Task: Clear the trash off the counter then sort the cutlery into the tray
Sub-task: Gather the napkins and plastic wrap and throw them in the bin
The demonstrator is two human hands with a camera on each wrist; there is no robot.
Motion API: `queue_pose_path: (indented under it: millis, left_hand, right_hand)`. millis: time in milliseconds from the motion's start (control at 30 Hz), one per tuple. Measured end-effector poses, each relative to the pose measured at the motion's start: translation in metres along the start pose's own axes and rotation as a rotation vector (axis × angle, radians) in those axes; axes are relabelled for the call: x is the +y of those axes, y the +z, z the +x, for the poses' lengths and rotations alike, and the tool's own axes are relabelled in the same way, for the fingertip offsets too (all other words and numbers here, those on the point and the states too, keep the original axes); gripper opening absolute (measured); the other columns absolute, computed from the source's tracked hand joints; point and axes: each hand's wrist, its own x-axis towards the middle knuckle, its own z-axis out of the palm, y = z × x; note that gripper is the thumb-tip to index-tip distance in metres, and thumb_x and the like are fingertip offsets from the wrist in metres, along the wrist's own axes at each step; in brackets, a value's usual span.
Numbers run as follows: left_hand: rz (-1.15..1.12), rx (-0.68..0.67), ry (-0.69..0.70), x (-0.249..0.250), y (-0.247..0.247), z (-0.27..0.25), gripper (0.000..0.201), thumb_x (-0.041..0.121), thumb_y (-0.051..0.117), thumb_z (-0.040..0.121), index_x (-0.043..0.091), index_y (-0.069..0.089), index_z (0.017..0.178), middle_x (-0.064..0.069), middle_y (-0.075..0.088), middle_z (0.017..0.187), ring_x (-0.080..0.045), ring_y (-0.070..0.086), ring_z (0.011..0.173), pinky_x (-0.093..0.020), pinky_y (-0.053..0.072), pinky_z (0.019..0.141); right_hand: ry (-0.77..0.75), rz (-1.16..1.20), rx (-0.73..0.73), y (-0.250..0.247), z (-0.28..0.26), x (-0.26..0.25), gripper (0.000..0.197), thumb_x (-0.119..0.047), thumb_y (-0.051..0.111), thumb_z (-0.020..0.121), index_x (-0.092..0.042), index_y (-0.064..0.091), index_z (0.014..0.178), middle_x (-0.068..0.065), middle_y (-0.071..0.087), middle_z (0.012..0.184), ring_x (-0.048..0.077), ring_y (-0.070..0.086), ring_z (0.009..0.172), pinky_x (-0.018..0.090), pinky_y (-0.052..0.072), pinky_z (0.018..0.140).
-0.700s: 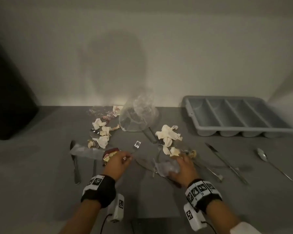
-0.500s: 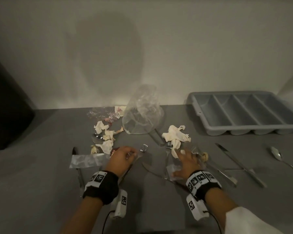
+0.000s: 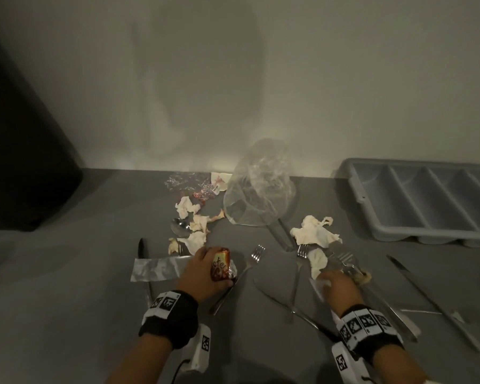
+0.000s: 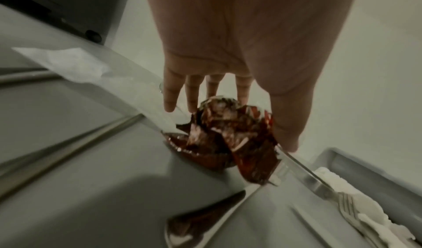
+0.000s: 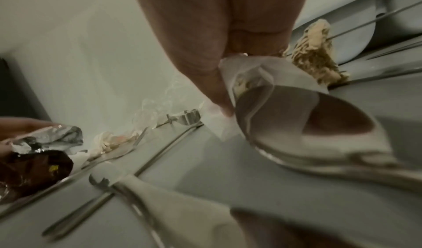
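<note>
My left hand [image 3: 208, 263] grips a crumpled red and brown foil wrapper [image 3: 220, 268] just above the grey counter [image 3: 67, 286]; in the left wrist view the thumb and fingers [image 4: 242, 89] close round the wrapper [image 4: 228, 136]. My right hand [image 3: 333, 281] pinches a white, translucent scrap [image 5: 251, 78] beside a tan crumpled bit [image 5: 317, 53], over a spoon bowl [image 5: 308, 134]. Forks [image 3: 257, 253], knives [image 3: 432, 300] and a spoon [image 3: 179, 225] lie scattered. The grey cutlery tray [image 3: 394, 234] stands at the back right with nothing in its compartments.
A clear plastic bag [image 3: 258, 189] stands near the wall. Crumpled napkins [image 3: 313, 231], torn tissue bits [image 3: 194, 220] and a silver foil strip [image 3: 155, 268] litter the counter. A dark block [image 3: 25, 162] stands at the far left.
My left hand has turned and raised the red wrapper into view. My right hand has moved forward to the scraps by the forks.
</note>
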Motion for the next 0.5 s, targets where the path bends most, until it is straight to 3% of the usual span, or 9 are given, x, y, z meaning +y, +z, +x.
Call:
queue_pose_path:
  millis: [133,200,267,333,400,467,500]
  left_hand:
    - [-0.062,0.016,-0.051,0.003,0.008,0.001,0.083,0.036,0.077,0.064,0.03,0.032,0.133,-0.007,0.032,0.144,-0.03,0.041,0.126,-0.045,0.04,0.107]
    - [-0.152,0.03,-0.048,0.005,0.009,-0.001,0.081,0.028,0.08,0.062,0.031,0.035,0.129,-0.006,0.04,0.134,-0.029,0.046,0.121,-0.042,0.043,0.104]
    - [-0.25,0.057,-0.037,0.006,0.008,-0.002,0.084,0.023,0.083,0.056,0.03,0.037,0.126,-0.001,0.045,0.118,-0.026,0.049,0.114,-0.041,0.045,0.102]
    - [-0.449,0.088,-0.005,0.009,0.005,-0.003,0.092,0.02,0.086,0.049,0.028,0.035,0.125,0.005,0.05,0.111,-0.021,0.054,0.108,-0.044,0.049,0.099]
    - [-0.668,0.136,-0.019,0.011,-0.002,-0.003,0.105,0.017,0.089,0.046,0.027,0.029,0.131,0.003,0.05,0.119,-0.019,0.054,0.11,-0.042,0.048,0.1]
    - [-0.706,0.225,-0.04,0.008,-0.017,-0.005,0.094,0.019,0.09,0.048,0.021,0.036,0.125,0.004,0.053,0.114,-0.012,0.056,0.104,-0.034,0.051,0.094]
    - [-0.643,0.236,-0.04,0.001,-0.024,-0.006,0.083,0.029,0.091,0.046,0.02,0.045,0.115,0.005,0.058,0.109,-0.009,0.059,0.098,-0.032,0.053,0.091]
  right_hand:
    - [-0.134,0.215,0.242,-0.012,-0.01,0.0,0.026,0.007,0.051,0.083,-0.005,0.067,0.1,0.015,0.066,0.106,0.029,0.06,0.1,0.029,0.041,0.089]
    - [-0.217,0.307,0.332,-0.024,-0.022,-0.008,0.024,0.011,0.051,0.081,-0.004,0.068,0.088,0.01,0.062,0.088,0.028,0.059,0.089,0.026,0.038,0.08]
    - [-0.275,0.427,0.384,-0.036,-0.034,-0.018,0.028,0.011,0.052,0.081,-0.013,0.067,0.076,0.001,0.058,0.078,0.021,0.056,0.079,0.016,0.037,0.074]
    - [-0.298,0.572,0.427,-0.041,-0.043,-0.022,0.036,0.009,0.055,0.08,-0.025,0.061,0.069,-0.011,0.057,0.077,0.014,0.055,0.076,0.007,0.037,0.071]
    - [-0.306,0.694,0.453,-0.04,-0.045,-0.019,0.039,0.008,0.06,0.078,-0.029,0.061,0.066,-0.011,0.06,0.078,0.005,0.057,0.08,0.006,0.038,0.072]
    - [-0.323,0.762,0.455,-0.037,-0.045,-0.013,0.041,0.008,0.063,0.077,-0.032,0.062,0.069,-0.007,0.065,0.084,-0.007,0.057,0.08,-0.002,0.038,0.071]
    - [-0.335,0.778,0.456,-0.036,-0.044,-0.011,0.045,0.009,0.063,0.076,-0.035,0.062,0.071,-0.014,0.064,0.089,-0.01,0.057,0.08,-0.003,0.038,0.071]
